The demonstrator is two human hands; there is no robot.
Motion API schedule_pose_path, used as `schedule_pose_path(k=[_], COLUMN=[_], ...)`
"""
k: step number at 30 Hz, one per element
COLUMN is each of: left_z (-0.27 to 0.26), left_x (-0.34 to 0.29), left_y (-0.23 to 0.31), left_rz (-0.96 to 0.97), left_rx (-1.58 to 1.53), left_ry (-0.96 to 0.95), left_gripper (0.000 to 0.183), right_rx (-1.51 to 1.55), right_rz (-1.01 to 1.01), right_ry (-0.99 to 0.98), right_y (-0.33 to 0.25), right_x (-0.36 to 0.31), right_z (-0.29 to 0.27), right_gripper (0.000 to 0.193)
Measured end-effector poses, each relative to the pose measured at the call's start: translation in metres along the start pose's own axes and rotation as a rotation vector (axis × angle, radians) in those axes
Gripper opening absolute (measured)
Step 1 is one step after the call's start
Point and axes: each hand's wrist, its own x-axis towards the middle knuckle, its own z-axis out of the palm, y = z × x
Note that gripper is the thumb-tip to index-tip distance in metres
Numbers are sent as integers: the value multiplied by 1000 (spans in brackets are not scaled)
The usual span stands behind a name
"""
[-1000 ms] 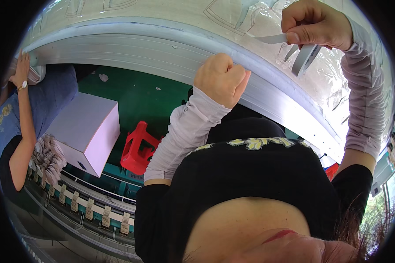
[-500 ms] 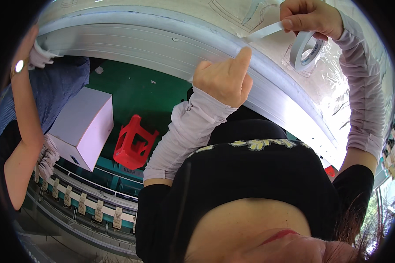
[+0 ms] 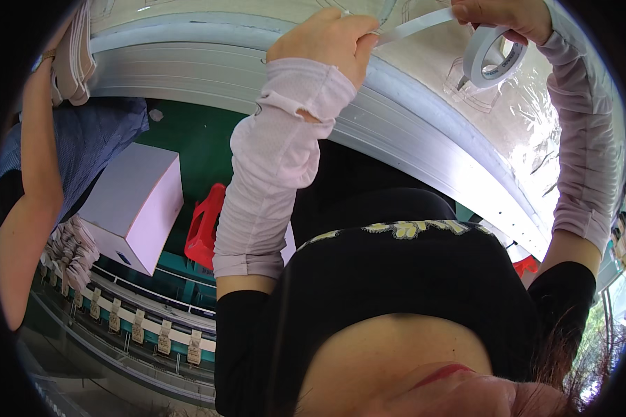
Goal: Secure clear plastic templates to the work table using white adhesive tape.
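Observation:
A strip of white tape (image 3: pixel 419 26) stretches between my two hands over the table edge. My left hand (image 3: pixel 329 43) is closed, with the strip's free end running to its thumb and forefinger. My right hand (image 3: pixel 511 19) pinches the strip close to the roll, at the top right. The roll of white tape (image 3: pixel 477 62) hangs under its fingers, the hole facing partly toward me. Beneath the roll lies clear shiny plastic film (image 3: pixel 528 104) over a pale sheet with drawn outlines.
A pale metal rail (image 3: pixel 209 73) edges the table. On the left are another person's arm (image 3: pixel 42 167), a white box (image 3: pixel 129 201) and a red stool (image 3: pixel 205 226). Behind them runs a machine rail with several clips (image 3: pixel 138 326).
My left hand has moved up and left, from near the rail to the strip's free end. My right hand and the roll have risen slightly. The other person's arm has shifted, with pale cloth beside it.

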Motion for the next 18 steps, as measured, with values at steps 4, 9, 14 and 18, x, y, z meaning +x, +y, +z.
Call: schedule_pose_path(k=[4,9,14,18], left_z=[0,7,14,18], left_x=[-1,1,14,18], left_y=[1,3,12,15], left_rz=[61,-46,-145,-175], left_rx=[11,-7,57,123], left_ry=[-16,-46,-155,-168], left_gripper=[21,21,22,21], right_rx=[15,-54,-262,-418], right_rz=[-25,15,-21,-16], right_ry=[25,198,229,315], right_y=[-3,-6,-11,-21], right_x=[-6,-3,7,12], right_z=[-1,1,3,6], right_gripper=[20,31,35,31])
